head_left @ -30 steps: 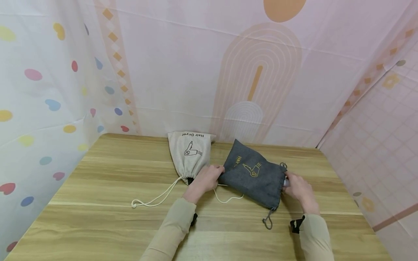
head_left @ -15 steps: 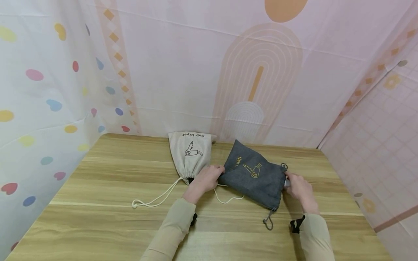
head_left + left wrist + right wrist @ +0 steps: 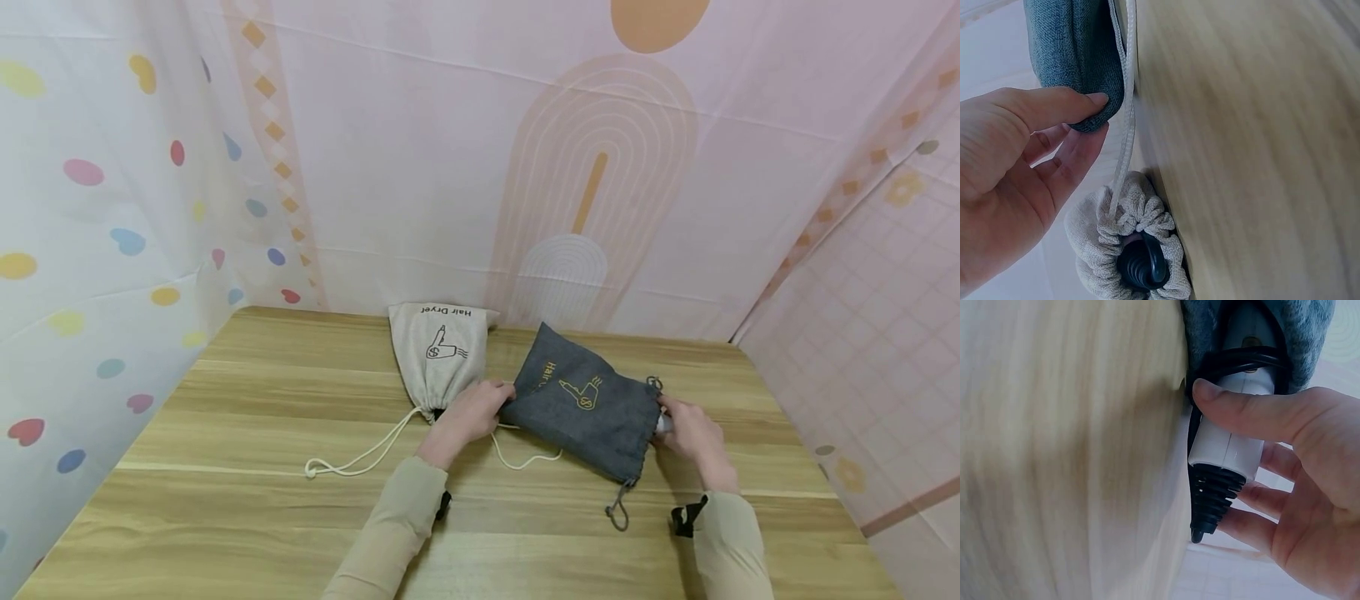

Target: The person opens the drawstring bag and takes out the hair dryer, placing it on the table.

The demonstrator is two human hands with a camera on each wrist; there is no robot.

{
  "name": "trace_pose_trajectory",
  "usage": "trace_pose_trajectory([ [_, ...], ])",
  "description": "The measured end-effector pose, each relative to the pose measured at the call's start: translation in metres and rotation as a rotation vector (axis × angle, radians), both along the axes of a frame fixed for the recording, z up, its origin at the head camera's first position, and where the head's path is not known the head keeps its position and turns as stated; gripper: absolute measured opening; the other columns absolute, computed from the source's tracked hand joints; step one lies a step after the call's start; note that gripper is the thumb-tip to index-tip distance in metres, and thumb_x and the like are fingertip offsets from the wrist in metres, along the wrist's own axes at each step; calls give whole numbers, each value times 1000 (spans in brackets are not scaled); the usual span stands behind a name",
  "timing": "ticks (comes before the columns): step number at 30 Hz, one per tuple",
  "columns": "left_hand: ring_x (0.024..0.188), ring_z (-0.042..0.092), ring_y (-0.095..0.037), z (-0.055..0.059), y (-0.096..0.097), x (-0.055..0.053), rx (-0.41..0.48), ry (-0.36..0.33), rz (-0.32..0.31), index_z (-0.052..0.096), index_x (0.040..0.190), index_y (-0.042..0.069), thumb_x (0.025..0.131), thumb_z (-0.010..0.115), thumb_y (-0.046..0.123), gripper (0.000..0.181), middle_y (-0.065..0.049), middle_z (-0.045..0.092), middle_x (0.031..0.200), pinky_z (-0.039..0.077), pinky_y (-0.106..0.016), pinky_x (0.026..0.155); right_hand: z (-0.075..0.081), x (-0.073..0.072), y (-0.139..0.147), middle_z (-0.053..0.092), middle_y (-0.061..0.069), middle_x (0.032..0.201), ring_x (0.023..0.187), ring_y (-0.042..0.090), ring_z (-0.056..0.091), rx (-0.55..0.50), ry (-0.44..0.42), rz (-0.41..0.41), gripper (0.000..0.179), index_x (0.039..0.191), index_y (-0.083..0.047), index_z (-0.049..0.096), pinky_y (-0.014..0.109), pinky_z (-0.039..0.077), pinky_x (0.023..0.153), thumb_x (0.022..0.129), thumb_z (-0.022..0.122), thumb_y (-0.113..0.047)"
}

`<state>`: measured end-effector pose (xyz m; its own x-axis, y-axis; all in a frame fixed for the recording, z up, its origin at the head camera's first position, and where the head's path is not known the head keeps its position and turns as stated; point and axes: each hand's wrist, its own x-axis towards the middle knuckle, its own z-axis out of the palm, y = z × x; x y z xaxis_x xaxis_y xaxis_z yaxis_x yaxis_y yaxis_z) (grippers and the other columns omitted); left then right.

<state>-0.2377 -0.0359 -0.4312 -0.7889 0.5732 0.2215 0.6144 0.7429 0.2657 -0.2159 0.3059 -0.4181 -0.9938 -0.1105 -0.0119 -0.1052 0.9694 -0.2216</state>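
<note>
A dark grey drawstring bag (image 3: 581, 404) with a yellow hair dryer print lies flat, its mouth to the right. My left hand (image 3: 472, 412) pinches its lower left corner between thumb and fingers, plainly seen in the left wrist view. At the mouth, my right hand (image 3: 693, 433) grips the white handle of a hair dryer (image 3: 1229, 447). The handle sticks out with its ribbed black cord end; the black cord (image 3: 1244, 360) is wrapped around it, and the dryer's other end is hidden inside the bag.
Left of the grey bag lies a beige drawstring bag (image 3: 438, 354), marked "Hair Dryer", with something black (image 3: 1141, 262) visible in its gathered mouth. Its white cord (image 3: 375, 454) trails over the wooden table (image 3: 225, 517). Patterned curtains (image 3: 405, 150) stand behind and at both sides.
My right hand has shifted very slightly to the right, and a little more of the hair dryer handle shows at the mouth. The left hand keeps its pinch on the grey bag.
</note>
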Motion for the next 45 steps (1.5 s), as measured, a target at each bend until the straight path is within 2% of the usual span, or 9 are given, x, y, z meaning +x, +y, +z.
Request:
trace_pose_trajectory([
  [11,97,66,-28,0,0,-1,-9,-10,-2,65,105,6,77,66,-8,31,-9,68,109,52,-37,85,-2,2,7,62,29,114,94,43,62,-28,5,21,58,128,2,53,50,49,64,76,75,-10],
  [14,92,66,-25,1,0,0,-18,6,-12,64,102,9,79,73,6,25,-7,68,106,53,-35,80,-3,2,8,62,30,115,92,44,62,-29,16,46,57,128,3,52,49,49,63,77,74,-9],
  [17,84,65,-20,1,1,0,-15,26,-29,63,98,12,76,78,27,30,-3,66,99,52,-32,74,-5,3,9,62,31,115,92,44,62,-32,31,64,57,128,3,52,49,49,62,76,74,-8],
  [21,76,61,-15,1,3,-1,17,66,-40,62,93,14,79,72,42,32,1,62,90,49,-29,68,-7,3,11,62,30,115,92,44,62,-35,53,78,56,127,2,53,50,50,62,76,74,-6],
  [26,86,62,-19,0,9,-2,44,162,-27,63,96,14,90,63,33,20,-2,62,96,51,-33,73,-9,3,12,61,29,118,93,44,63,-43,83,127,53,125,3,55,47,51,63,74,67,8],
  [30,99,60,-22,-2,12,-3,7,241,-4,63,104,14,90,63,25,17,-4,62,107,53,-34,79,-9,3,11,58,30,123,97,46,62,-59,109,179,58,125,5,54,45,53,65,69,58,18],
  [35,107,58,-21,-1,17,-7,-52,298,10,62,113,16,92,60,21,21,-2,60,115,52,-31,84,-9,3,10,57,31,124,99,46,61,-67,116,203,60,125,5,54,44,53,66,67,56,20],
  [40,113,57,-21,1,21,-12,-59,330,-25,61,118,15,94,56,17,24,-3,59,121,51,-30,89,-9,3,9,59,30,121,98,45,62,-74,114,199,58,125,6,54,42,52,65,68,54,19],
  [45,116,56,-26,1,26,-22,-12,415,-88,61,116,9,93,55,10,23,-10,60,122,47,-33,98,-8,3,8,59,31,120,96,45,63,-72,109,199,57,125,7,54,37,49,60,69,53,19],
])
